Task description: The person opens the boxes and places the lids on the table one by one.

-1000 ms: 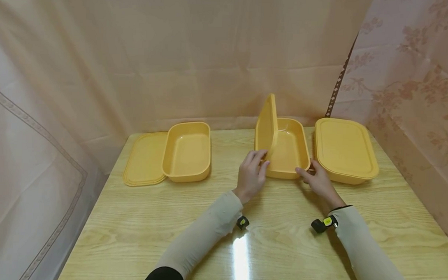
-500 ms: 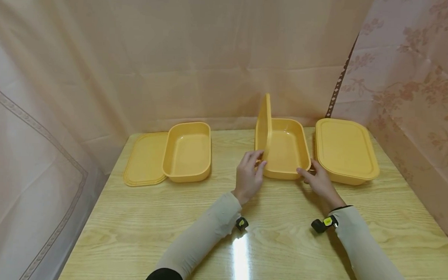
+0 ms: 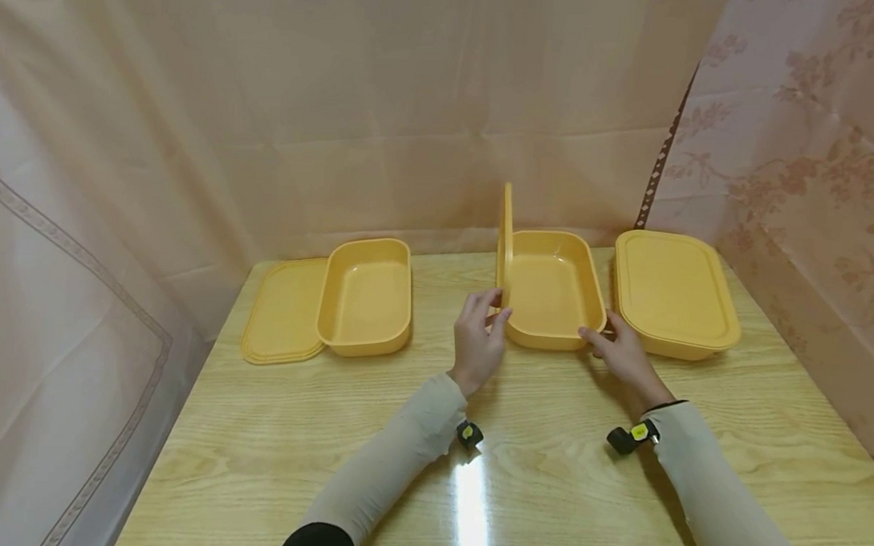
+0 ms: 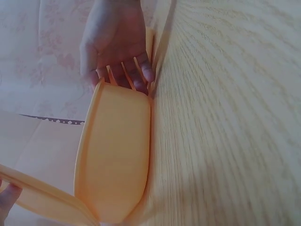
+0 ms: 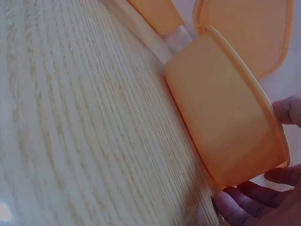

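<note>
A yellow plastic food container (image 3: 543,341) stands uncovered near the back of the table. Its lid (image 3: 506,235) is upright along the container's left edge, almost edge-on in the head view. My left hand (image 3: 478,339) pinches the lid's near edge between thumb and fingers; just a thumb tip shows in the left wrist view. At the near right corner, my right hand (image 3: 625,356) grips the container, thumb on the rim and fingers along the outer wall. In the right wrist view, the container wall (image 5: 221,113) rests on the table with the lid (image 5: 249,37) rising behind.
Close on the right is a matching container with its lid on (image 3: 678,289). Farther left stands an uncovered container (image 3: 369,347), beside a flat lid (image 3: 280,316) that it partly overlaps. A cloth curtain (image 3: 412,144) hangs behind the wooden table (image 3: 258,435).
The left hand has moved slightly left, tilting the lid from over the container's left part to upright at its left edge. The right hand and the container have stayed nearly still.
</note>
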Motion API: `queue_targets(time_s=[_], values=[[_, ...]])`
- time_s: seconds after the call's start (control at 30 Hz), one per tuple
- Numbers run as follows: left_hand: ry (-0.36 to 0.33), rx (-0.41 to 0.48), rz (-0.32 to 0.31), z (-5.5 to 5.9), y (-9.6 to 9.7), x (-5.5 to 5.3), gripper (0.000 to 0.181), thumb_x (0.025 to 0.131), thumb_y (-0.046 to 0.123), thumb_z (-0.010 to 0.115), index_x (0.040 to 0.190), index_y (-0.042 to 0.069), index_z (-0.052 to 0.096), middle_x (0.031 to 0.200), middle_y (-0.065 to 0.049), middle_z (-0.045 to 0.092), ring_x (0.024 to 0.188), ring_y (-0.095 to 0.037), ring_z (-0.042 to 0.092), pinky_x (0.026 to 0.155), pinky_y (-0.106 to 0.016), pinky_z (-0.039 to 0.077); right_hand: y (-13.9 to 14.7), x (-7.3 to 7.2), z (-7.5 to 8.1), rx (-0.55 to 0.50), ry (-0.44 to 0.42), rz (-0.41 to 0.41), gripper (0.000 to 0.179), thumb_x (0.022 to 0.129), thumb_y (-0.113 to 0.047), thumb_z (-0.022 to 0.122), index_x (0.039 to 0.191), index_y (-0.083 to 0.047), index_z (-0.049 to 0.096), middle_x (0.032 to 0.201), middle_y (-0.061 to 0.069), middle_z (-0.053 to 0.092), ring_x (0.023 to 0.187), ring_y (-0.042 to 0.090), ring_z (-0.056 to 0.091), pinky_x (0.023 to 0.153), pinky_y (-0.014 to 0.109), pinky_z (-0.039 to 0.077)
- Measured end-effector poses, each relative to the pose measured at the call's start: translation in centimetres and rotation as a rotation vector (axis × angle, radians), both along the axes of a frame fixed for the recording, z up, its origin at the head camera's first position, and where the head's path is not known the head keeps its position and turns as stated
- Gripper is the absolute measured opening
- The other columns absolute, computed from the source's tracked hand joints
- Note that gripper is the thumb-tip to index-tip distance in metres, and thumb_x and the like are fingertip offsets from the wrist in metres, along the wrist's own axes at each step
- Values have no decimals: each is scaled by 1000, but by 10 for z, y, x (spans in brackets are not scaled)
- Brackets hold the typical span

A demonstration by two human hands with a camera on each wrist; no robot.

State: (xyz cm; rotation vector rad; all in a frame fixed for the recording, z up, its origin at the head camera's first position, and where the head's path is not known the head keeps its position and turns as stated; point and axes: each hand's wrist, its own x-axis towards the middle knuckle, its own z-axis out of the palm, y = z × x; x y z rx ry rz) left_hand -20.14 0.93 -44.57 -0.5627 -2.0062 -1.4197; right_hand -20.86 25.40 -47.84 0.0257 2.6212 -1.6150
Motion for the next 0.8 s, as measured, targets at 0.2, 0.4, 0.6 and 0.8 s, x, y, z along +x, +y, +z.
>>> queue_targets(time_s=[0.2,0.4,0.6,0.8], values=[[-30,41,-5,-3,0,-1,24,93,1,61,116,-7,63,102,-20,59,96,-30,63,78,-27,59,-1,2,3,1,1,7,65,99,-34,54,148,2,32,130,29,50,87,-5,53,73,19,52],[-78,69,-5,-4,0,-1,26,91,-2,63,116,-10,62,103,-23,59,97,-34,62,77,-35,60,-1,3,3,14,-3,12,64,100,-36,53,148,2,33,129,28,51,97,13,59,73,21,53],[-86,68,-4,10,0,10,25,88,-9,62,112,-17,60,100,-29,58,95,-40,61,75,-39,60,1,3,2,18,-15,22,64,100,-40,51,147,1,35,131,26,51,98,9,57,77,21,54],[-99,71,-18,13,-1,12,24,89,-9,60,112,-17,60,100,-29,57,95,-40,61,76,-37,60,2,3,1,17,-12,24,64,100,-42,51,145,1,37,131,25,51,100,12,57,77,22,53]])
